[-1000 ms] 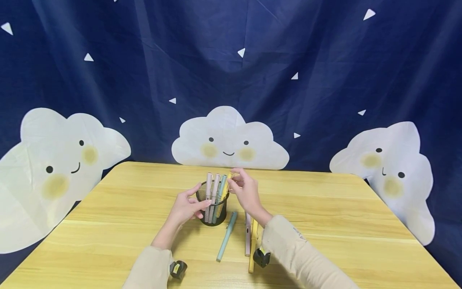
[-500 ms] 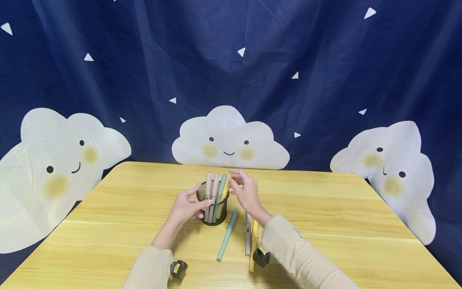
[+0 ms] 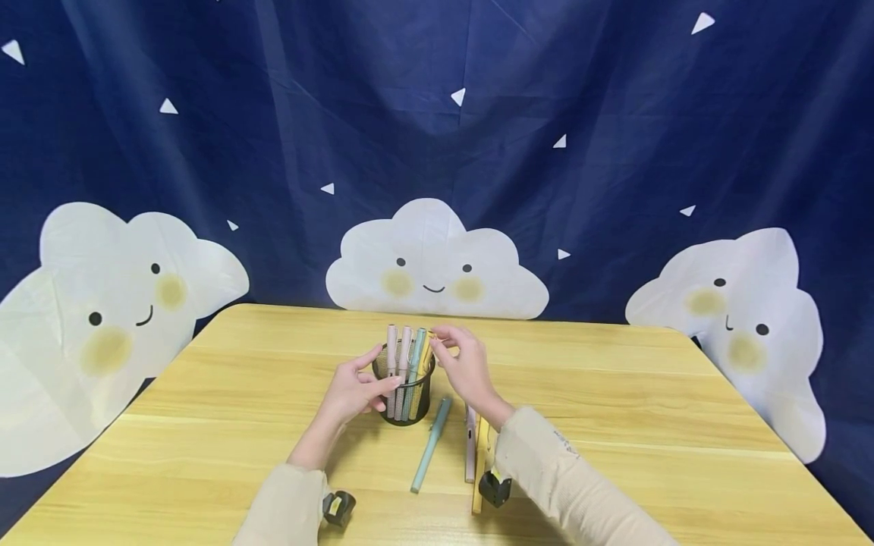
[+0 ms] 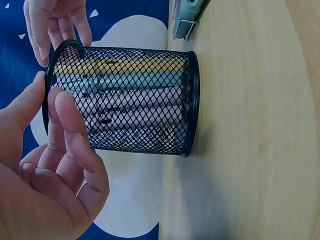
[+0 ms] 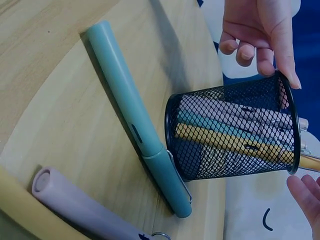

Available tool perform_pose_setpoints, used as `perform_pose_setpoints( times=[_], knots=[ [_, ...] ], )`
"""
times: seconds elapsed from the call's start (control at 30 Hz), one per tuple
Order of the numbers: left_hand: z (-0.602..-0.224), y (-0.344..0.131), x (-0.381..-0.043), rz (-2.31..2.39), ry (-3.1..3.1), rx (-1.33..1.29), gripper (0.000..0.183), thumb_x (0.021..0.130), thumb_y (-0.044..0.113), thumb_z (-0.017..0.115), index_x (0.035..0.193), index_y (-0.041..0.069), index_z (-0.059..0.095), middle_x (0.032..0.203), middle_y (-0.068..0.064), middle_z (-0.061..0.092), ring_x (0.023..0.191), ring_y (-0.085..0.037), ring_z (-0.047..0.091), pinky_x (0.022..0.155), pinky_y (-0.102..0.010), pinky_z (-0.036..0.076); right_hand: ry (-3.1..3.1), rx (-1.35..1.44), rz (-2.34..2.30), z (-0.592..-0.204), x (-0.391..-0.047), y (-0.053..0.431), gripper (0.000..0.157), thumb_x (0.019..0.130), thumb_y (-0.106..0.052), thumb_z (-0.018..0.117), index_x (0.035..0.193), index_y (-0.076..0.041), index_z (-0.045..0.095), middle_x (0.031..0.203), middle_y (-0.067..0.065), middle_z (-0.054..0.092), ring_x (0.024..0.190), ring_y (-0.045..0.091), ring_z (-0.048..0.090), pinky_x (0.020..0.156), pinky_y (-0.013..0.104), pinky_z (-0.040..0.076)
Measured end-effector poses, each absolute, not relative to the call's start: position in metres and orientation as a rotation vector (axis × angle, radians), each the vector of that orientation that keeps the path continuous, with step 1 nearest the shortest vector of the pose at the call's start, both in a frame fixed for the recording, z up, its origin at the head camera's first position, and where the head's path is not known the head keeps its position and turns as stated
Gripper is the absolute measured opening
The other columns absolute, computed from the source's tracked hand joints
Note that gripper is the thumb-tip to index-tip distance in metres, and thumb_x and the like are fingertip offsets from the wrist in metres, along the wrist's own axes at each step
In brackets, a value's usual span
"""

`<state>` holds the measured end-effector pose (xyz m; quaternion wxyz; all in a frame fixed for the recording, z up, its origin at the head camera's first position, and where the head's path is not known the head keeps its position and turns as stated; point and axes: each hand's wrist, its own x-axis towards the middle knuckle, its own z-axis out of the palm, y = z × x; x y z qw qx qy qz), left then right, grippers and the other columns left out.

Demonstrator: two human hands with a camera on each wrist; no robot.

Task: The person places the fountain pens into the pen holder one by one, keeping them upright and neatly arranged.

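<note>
My left hand (image 3: 355, 390) grips the rim of a black mesh pen cup (image 5: 172, 107), thumb and fingers on either side. The cup stands upright on the table, holding two pale pink pens (image 3: 392, 353), a teal pen (image 3: 417, 356) and a yellow pen (image 5: 215, 139). At the right side of the rim, my right hand (image 3: 467, 368) pinches the top of the yellow pen, whose lower part is inside the cup. Part of that grip is hidden by the fingers. A capped teal pen (image 5: 125, 95) lies on the table just in front of the cup.
Under my right forearm lie another pale pink pen (image 3: 470, 455) and another yellow pen (image 3: 477, 485), side by side. Black wrist cameras (image 3: 338, 509) sit at both cuffs. Behind the wooden table (image 3: 239, 379) hangs a dark blue curtain (image 3: 437, 152) with clouds.
The yellow pen at my right hand has sunk lower into the cup, and the right fingers have come down slightly with it. The pens inside lean a little further left. My left hand stays put.
</note>
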<state>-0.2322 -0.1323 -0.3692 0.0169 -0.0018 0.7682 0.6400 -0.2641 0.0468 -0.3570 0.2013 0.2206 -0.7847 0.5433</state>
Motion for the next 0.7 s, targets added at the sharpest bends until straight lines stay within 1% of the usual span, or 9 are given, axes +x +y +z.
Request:
perform_pose_setpoints(
  times=[0.1, 0.3, 0.43, 0.47, 0.6, 0.7],
  knots=[
    [-0.368, -0.132, -0.232, 1.986, 2.39, -0.011, 0.073, 0.076, 0.011, 0.071, 0.137, 0.006, 0.033, 0.063, -0.013, 0.061, 0.04, -0.013, 0.05, 0.04, -0.023, 0.035, -2.195, 0.603, 1.519, -0.358, -0.264, 0.048, 0.02, 0.084, -0.003, 0.058, 0.102, 0.006, 0.06, 0.095, 0.017, 0.059, 0.082, 0.028, 0.058, 0.055, 0.02, 0.049],
    [-0.369, -0.132, -0.232, 1.986, 2.394, 0.001, 0.073, 0.076, 0.012, 0.071, 0.137, 0.005, 0.033, 0.064, -0.015, 0.061, 0.04, -0.014, 0.051, 0.04, -0.025, 0.037, -2.196, 0.564, 1.567, -0.36, -0.261, 0.055, 0.021, 0.084, -0.002, 0.057, 0.103, 0.009, 0.058, 0.095, 0.019, 0.058, 0.082, 0.03, 0.057, 0.055, 0.021, 0.05],
    [-0.368, -0.133, -0.232, 1.99, 2.393, 0.029, 0.074, 0.076, 0.012, 0.071, 0.138, 0.004, 0.032, 0.063, -0.014, 0.061, 0.04, -0.013, 0.051, 0.041, -0.024, 0.037, -2.206, 0.543, 1.546, -0.364, -0.261, 0.061, 0.019, 0.084, -0.001, 0.058, 0.101, 0.008, 0.059, 0.095, 0.019, 0.059, 0.081, 0.029, 0.057, 0.055, 0.021, 0.05],
    [-0.369, -0.133, -0.232, 1.988, 2.396, 0.043, 0.074, 0.076, 0.012, 0.071, 0.138, 0.002, 0.03, 0.064, -0.014, 0.062, 0.04, -0.013, 0.052, 0.041, -0.023, 0.037, -2.209, 0.535, 1.538, -0.366, -0.262, 0.063, 0.018, 0.084, -0.001, 0.058, 0.1, 0.008, 0.059, 0.094, 0.019, 0.059, 0.081, 0.028, 0.057, 0.055, 0.021, 0.05],
    [-0.37, -0.134, -0.232, 1.994, 2.389, 0.05, 0.075, 0.076, 0.013, 0.071, 0.138, 0.002, 0.03, 0.062, -0.011, 0.061, 0.041, -0.013, 0.052, 0.04, -0.022, 0.036, -2.207, 0.529, 1.507, -0.371, -0.261, 0.07, 0.016, 0.084, 0.0, 0.058, 0.098, 0.007, 0.06, 0.092, 0.02, 0.059, 0.079, 0.029, 0.058, 0.053, 0.02, 0.049],
    [-0.37, -0.133, -0.233, 1.994, 2.386, 0.019, 0.074, 0.076, 0.012, 0.071, 0.138, 0.005, 0.032, 0.061, -0.011, 0.06, 0.04, -0.014, 0.051, 0.04, -0.022, 0.035, -2.2, 0.527, 1.522, -0.362, -0.25, 0.072, 0.015, 0.083, 0.004, 0.056, 0.096, 0.011, 0.058, 0.09, 0.024, 0.058, 0.078, 0.033, 0.058, 0.054, 0.027, 0.051]
  ],
)
